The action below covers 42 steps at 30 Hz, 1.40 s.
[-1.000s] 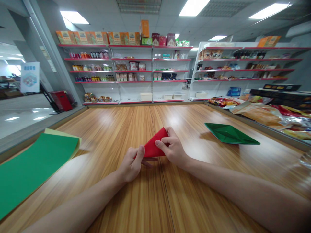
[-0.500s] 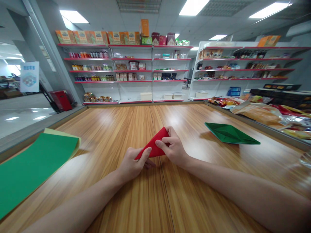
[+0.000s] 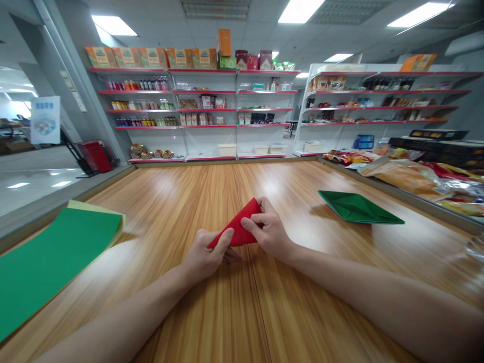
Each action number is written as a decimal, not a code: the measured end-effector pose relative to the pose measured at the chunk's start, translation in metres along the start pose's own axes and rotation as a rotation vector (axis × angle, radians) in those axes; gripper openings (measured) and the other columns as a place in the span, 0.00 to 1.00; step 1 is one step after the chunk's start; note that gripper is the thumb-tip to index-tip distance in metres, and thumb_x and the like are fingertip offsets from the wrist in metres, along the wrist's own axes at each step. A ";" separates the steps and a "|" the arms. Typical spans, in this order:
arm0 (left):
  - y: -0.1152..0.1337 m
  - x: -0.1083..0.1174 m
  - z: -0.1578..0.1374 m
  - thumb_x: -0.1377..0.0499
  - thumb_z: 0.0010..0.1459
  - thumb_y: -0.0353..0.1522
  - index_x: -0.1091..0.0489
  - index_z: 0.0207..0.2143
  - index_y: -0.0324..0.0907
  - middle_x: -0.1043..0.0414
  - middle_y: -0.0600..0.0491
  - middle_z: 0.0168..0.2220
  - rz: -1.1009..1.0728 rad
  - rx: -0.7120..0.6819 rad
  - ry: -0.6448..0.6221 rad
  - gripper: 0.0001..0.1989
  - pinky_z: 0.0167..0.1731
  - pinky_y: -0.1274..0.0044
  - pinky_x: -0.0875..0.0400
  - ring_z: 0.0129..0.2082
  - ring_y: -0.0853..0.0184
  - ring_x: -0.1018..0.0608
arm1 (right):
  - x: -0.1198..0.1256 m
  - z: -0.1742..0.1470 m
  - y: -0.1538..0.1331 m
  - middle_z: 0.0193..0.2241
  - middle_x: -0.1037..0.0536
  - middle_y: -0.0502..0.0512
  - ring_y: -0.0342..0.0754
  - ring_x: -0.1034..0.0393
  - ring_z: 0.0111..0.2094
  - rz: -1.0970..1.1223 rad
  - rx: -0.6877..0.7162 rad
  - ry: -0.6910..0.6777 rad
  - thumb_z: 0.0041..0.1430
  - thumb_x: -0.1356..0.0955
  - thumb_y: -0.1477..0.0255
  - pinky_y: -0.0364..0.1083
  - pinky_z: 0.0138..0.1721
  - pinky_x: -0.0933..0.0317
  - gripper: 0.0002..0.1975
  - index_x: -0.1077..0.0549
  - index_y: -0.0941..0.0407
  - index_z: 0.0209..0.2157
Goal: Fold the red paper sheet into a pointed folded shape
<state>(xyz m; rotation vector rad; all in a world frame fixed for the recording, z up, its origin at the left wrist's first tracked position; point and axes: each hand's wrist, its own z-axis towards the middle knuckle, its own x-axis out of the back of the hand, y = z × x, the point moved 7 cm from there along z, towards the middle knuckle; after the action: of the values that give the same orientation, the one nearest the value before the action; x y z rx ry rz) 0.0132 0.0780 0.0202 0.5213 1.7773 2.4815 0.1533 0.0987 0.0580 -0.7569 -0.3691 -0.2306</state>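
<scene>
A folded piece of red paper [image 3: 237, 228] is held between my two hands, tilted, just above the wooden table [image 3: 204, 312]. My left hand [image 3: 207, 254] pinches its lower left corner, thumb on top and fingers underneath. At the right end, my right hand [image 3: 270, 229] grips the paper with thumb and bent fingers. The paper's underside and the fingertips behind it are hidden. To the right lies a folded green paper shape [image 3: 359, 207], with creases meeting near its middle. On the left rests a stack of flat sheets, a green sheet [image 3: 64, 257] uppermost and pale yellow beneath.
A raised rim [image 3: 227, 162] runs around the table. Beyond its right side are packaged goods [image 3: 408, 176] and dark boxes [image 3: 449, 148]. A clear plastic item [image 3: 475, 249] sits at the right edge. Shelves [image 3: 206, 126] of goods stand behind.
My left thumb and hand have shifted very slightly left along the red paper. My right hand keeps its grip, and the green papers stay where they were.
</scene>
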 end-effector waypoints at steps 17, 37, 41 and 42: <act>0.009 0.002 -0.001 0.50 0.63 0.43 0.26 0.23 0.32 0.23 0.44 0.20 0.036 -0.041 -0.011 0.26 0.21 0.77 0.23 0.17 0.65 0.21 | 0.001 -0.002 -0.004 0.33 0.37 0.55 0.47 0.38 0.35 0.015 0.012 0.024 0.60 0.35 0.68 0.50 0.36 0.38 0.21 0.38 0.57 0.15; 0.007 0.001 -0.003 0.49 0.62 0.43 0.27 0.24 0.35 0.24 0.46 0.18 -0.024 0.013 -0.001 0.23 0.19 0.76 0.24 0.17 0.62 0.21 | -0.001 -0.002 -0.005 0.32 0.37 0.54 0.47 0.38 0.34 -0.004 -0.003 0.006 0.60 0.34 0.67 0.49 0.35 0.39 0.21 0.38 0.57 0.14; 0.008 0.002 -0.005 0.49 0.61 0.44 0.27 0.24 0.36 0.24 0.48 0.17 -0.026 0.039 0.023 0.23 0.18 0.76 0.24 0.16 0.63 0.22 | -0.002 -0.002 -0.005 0.31 0.37 0.54 0.47 0.38 0.33 -0.005 -0.010 -0.006 0.60 0.35 0.66 0.49 0.34 0.39 0.21 0.37 0.57 0.14; 0.009 0.002 -0.005 0.49 0.61 0.44 0.27 0.24 0.36 0.24 0.48 0.17 -0.023 0.039 0.024 0.23 0.18 0.76 0.24 0.16 0.63 0.22 | -0.002 -0.002 -0.005 0.30 0.37 0.54 0.47 0.38 0.33 -0.007 -0.009 -0.008 0.60 0.34 0.66 0.49 0.34 0.39 0.21 0.37 0.57 0.14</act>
<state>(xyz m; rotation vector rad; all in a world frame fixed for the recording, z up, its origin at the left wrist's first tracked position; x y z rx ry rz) 0.0109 0.0710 0.0278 0.4723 1.8335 2.4527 0.1498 0.0940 0.0590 -0.7659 -0.3786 -0.2366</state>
